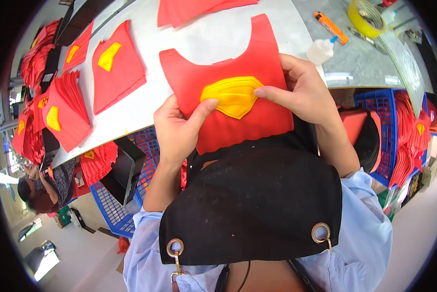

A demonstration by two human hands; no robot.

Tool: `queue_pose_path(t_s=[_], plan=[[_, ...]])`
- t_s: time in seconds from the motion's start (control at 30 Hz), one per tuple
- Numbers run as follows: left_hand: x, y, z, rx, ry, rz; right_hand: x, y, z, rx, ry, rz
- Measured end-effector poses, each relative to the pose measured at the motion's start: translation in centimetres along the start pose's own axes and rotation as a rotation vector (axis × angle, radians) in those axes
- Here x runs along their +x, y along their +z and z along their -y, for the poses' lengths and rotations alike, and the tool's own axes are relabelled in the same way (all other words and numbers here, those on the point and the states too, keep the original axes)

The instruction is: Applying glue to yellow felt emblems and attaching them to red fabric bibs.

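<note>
A yellow tape roll (360,27) lies on the grey tabletop (347,68) near an orange utility knife (331,28) and a white squeeze bottle (319,52) with a blue tip. A blue plastic crate (390,146) stands at right, a blue lattice basket (112,207) at lower left, and a co-worker (57,187) farther left.

And here's the red bib-shaped piece (228,65), with most fingers of the left hand (179,121) out of sight behind it, and the right hand (308,90) losing its fingertips there too! Both thumbs mask slivers of the yellow patch (230,100). Beyond the bib, red sheets (199,10) run off the top edge. Down to its left, a co-worker (48,190) is a blur, and a blue crate (112,207) slips partly behind a black box (123,173).
</note>
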State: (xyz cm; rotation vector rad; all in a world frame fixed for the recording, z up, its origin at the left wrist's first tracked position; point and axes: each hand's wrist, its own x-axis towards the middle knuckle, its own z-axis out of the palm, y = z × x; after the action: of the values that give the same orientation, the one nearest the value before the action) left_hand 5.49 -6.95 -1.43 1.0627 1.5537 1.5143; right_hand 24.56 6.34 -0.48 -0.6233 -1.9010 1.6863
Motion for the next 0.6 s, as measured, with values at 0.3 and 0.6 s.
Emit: queue_pose_path(t_s=[0.3, 0.6], plan=[[0.1, -1.6, -1.8, -0.044, -0.007, -0.007, 2.1, 1.4, 1.1, -0.032, -0.056, 0.054], [1.4, -3.1, -2.7, 0.070, 0.135, 0.023, 3.0, 4.1, 0.3, 0.083, -0.009, -0.032]])
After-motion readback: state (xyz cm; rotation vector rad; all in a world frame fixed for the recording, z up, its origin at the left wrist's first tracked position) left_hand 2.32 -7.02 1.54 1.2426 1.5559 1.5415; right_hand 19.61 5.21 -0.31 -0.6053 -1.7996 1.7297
